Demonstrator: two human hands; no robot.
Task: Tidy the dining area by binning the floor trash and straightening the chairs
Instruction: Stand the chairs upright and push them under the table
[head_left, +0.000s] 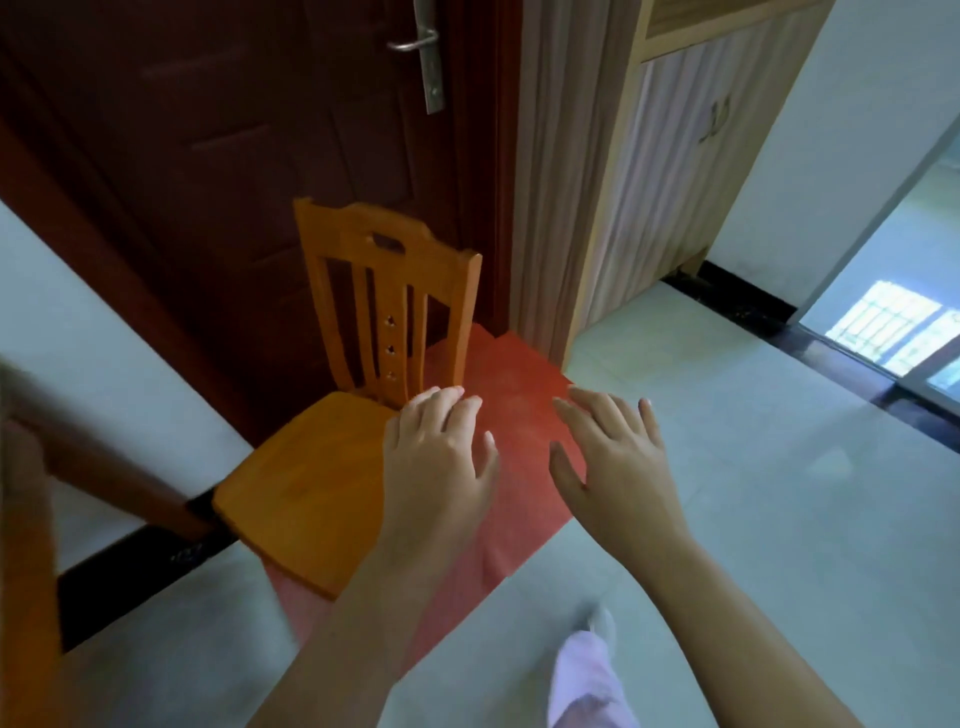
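An orange wooden chair (311, 478) stands on a red mat (514, 405) in front of a dark red door (234, 130), its slatted back toward the door. My left hand (439, 457) hovers over the seat's right rear corner, fingers apart and palm down, holding nothing. To its right, my right hand (610, 457) is spread above the mat's edge, also empty. No floor trash is visible.
A wooden cabinet (675, 156) stands right of the door. Pale floor tiles (779, 493) stretch right toward a glass doorway (883, 322). A blurred wooden piece (31, 493) fills the left edge. My leg in pale lilac trousers (587, 680) is below.
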